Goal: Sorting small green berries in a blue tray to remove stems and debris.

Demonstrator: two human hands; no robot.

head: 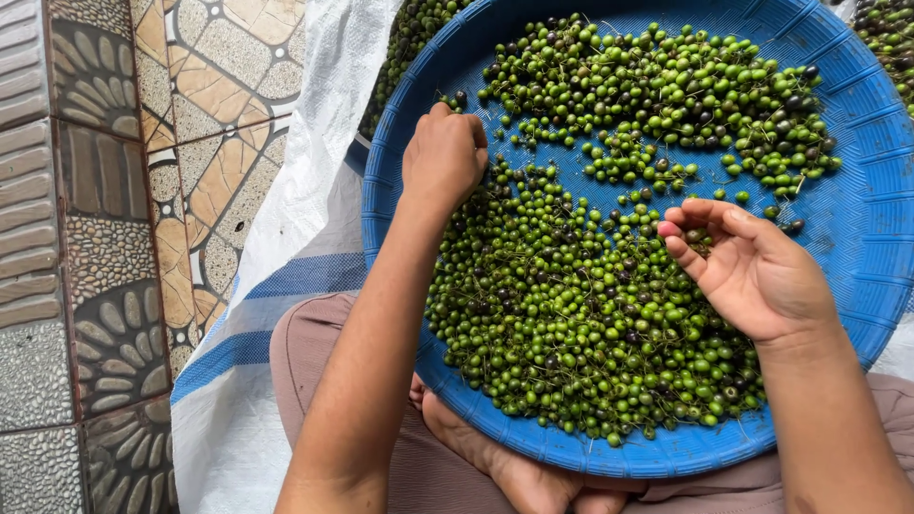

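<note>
Hundreds of small green berries (581, 314), some darkened to black, lie spread across a round blue woven tray (862, 247) resting on the seated person's crossed legs. The left hand (444, 157) is curled knuckles-up at the tray's left side, fingertips pressed down among the berries; whether its grip has closed on any cannot be told. The right hand (752, 271) lies palm-up over the right of the heap, fingers loosely cupped and half open, with a few berries and stems seemingly resting at the fingertips. Judged from this, clean work calls for light pinches, drawing berries from the thin scattered band (638, 171) between the two denser masses rather than digging into the pile, and keeping the tray level on the lap. A white woven sack (314, 143) with blue stripes is spread beneath, over a patterned tile floor (105, 238). More berries (405, 38) lie heaped beyond the tray's rim. A bare foot (514, 471) shows under the near edge.
</note>
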